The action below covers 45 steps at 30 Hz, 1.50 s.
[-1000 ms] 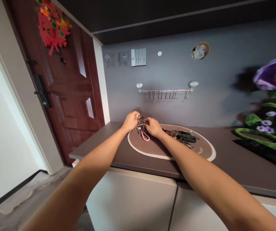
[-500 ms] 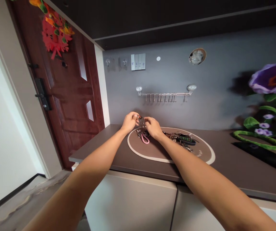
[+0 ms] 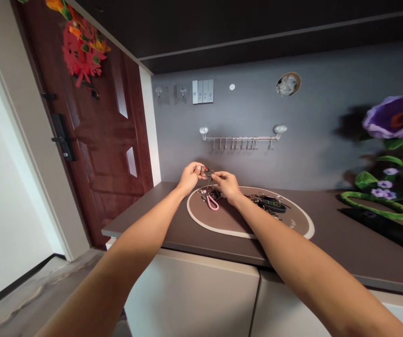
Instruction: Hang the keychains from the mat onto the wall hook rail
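Observation:
Both my hands meet above the left part of an oval brown mat (image 3: 222,222) with a pale rim. Between them hangs a key ring (image 3: 209,176) with small metal keys. My left hand (image 3: 190,177) pinches it at one side, near a small reddish piece. The fingertips of my right hand (image 3: 227,183) are closed on its other side. Below lies a pink strap loop (image 3: 212,202), next to dark items partly hidden behind my right hand. Farther right on the mat is a pile of keys and fobs, including a black strap with green marks (image 3: 273,204).
A clear rail with several hooks (image 3: 240,138) is fixed to the grey wall above the mat. Switches (image 3: 203,91) sit higher up. At right stand purple plush flowers (image 3: 394,117) and a long black object (image 3: 384,229). A dark red door (image 3: 117,154) is at left.
My right hand has moved slightly right, and its fingers now extend more toward the key ring. The keys between the hands show more clearly. The left hand stays almost in place.

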Motion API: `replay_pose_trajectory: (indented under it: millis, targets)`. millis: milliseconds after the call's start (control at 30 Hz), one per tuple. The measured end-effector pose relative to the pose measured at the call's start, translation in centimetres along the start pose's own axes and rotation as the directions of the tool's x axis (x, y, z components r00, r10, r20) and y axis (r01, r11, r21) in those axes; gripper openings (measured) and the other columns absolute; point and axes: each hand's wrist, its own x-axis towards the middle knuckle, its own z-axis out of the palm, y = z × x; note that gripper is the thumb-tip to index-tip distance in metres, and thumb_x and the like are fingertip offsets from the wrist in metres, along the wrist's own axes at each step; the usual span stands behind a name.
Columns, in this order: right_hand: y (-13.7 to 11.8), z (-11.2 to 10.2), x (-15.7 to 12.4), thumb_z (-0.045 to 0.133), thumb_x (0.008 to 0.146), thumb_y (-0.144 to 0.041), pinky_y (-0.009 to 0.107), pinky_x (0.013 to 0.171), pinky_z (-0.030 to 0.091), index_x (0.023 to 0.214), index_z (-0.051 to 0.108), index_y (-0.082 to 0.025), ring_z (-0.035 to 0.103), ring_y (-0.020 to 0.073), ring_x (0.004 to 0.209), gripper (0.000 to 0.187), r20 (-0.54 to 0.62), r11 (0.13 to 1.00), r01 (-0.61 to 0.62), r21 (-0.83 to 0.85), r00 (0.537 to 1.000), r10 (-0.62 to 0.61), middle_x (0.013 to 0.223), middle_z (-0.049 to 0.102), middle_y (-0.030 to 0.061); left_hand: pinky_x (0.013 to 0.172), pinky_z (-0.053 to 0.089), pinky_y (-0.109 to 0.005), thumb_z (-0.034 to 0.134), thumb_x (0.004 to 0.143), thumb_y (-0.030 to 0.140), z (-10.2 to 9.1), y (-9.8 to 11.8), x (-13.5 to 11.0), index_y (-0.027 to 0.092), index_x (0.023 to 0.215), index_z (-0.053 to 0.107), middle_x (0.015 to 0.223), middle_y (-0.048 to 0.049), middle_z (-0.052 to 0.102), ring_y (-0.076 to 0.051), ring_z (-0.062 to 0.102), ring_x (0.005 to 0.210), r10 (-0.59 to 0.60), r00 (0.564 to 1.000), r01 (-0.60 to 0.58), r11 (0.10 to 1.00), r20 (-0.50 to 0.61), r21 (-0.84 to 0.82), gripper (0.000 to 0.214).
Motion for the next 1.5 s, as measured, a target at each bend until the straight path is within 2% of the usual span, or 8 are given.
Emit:
replay_pose_trajectory:
  millis: [233,333,433,667,833,1133,1367,1500]
  targets:
    - [-0.8,-0.6,0.3,0.064,0.06,-0.042,0.024,0.066,0.042,0.078,0.062,-0.015,0.055,0.0105,0.067,0.033,0.042,0.982,-0.055,0.179,0.998,0.048,0.075,0.063,0.0021,0.057,0.047,-0.019,0.035,0.086,0.014,-0.1,-0.2,0.0,0.012,0.083,0.051,0.079,-0.0035,0.061,-0.004,0.051,0.055,-0.105,0.993,0.11,0.989,-0.062,0.097,0.016]
    - [-0.8,-1.0,0.4,0.06,0.063,-0.047,0.025,0.067,0.042,0.08,0.06,-0.015,0.056,0.0113,0.069,0.036,0.035,0.989,-0.02,0.144,0.999,0.015,0.074,0.062,0.0023,0.062,0.047,-0.02,0.036,0.085,0.015,-0.2,-0.6,0.0,0.013,0.082,0.053,0.075,-0.0032,0.062,-0.006,0.054,0.06,-0.119,0.993,0.115,0.971,0.007,0.21,0.017]
    - [-0.7,-1.3,0.6,0.057,0.064,-0.05,0.025,0.067,0.043,0.081,0.059,-0.015,0.054,0.0116,0.069,0.039,-0.015,0.995,0.022,0.097,1.0,-0.021,0.074,0.061,0.0026,0.069,0.046,-0.023,0.038,0.084,0.016,-0.2,-0.9,-0.2,0.013,0.081,0.055,0.075,-0.0033,0.063,-0.009,0.057,0.068,-0.075,0.991,0.034,0.942,0.109,0.335,0.018]
    - [-0.7,-1.6,1.0,0.054,0.067,-0.043,0.025,0.067,0.042,0.078,0.059,-0.014,0.052,0.0112,0.069,0.031,-0.094,0.988,0.149,0.031,0.985,-0.145,0.075,0.06,0.0022,0.071,0.042,-0.025,0.04,0.082,0.02,-0.3,-0.5,-0.8,0.016,0.081,0.058,0.083,-0.0039,0.063,-0.013,0.055,0.075,0.015,0.972,-0.169,0.739,0.235,0.652,0.019]
    - [-2.1,-1.3,1.9,0.053,0.067,-0.041,0.025,0.064,0.042,0.076,0.061,-0.013,0.051,0.0113,0.066,0.03,-0.1,0.986,0.162,-0.049,0.981,-0.166,0.073,0.061,0.0026,0.077,0.04,-0.028,0.037,0.083,0.019,-0.8,-0.7,-0.5,0.016,0.084,0.059,0.089,-0.0069,0.063,-0.017,0.055,0.085,0.047,0.981,-0.18,0.596,0.19,0.783,0.022]
    - [-5.1,-0.3,6.2,0.052,0.069,-0.029,0.023,0.058,0.044,0.077,0.059,-0.013,0.05,0.0081,0.053,0.019,-0.21,0.98,0.123,-0.157,0.965,-0.155,0.069,0.061,0.0014,0.077,0.04,-0.028,0.038,0.083,0.02,-1.4,-1.0,-0.4,0.016,0.086,0.059,0.09,-0.0088,0.063,-0.017,0.056,0.086,0.034,0.991,-0.128,0.541,0.13,0.832,0.022]
    - [-6.2,0.5,8.8,0.051,0.07,-0.017,0.022,0.053,0.047,0.071,0.055,-0.014,0.052,0.007,0.048,0.005,-0.276,0.997,0.067,-0.027,0.958,-0.072,0.064,0.059,-0.0002,0.077,0.041,-0.028,0.038,0.081,0.016,-1.4,-1.3,-0.3,0.016,0.083,0.059,0.089,-0.0091,0.063,-0.018,0.057,0.085,0.034,0.989,-0.141,0.529,0.145,0.837,0.022]
    - [-6.5,1.0,9.6,0.051,0.072,-0.013,0.022,0.051,0.048,0.069,0.054,-0.014,0.054,0.0077,0.045,0.004,-0.319,0.998,0.044,-0.043,0.946,-0.055,0.058,0.056,-0.0011,0.076,0.041,-0.028,0.038,0.08,0.014,-1.4,-1.2,-0.3,0.016,0.083,0.06,0.088,-0.0089,0.063,-0.017,0.057,0.084,0.03,0.989,-0.136,0.524,0.142,0.841,0.022]
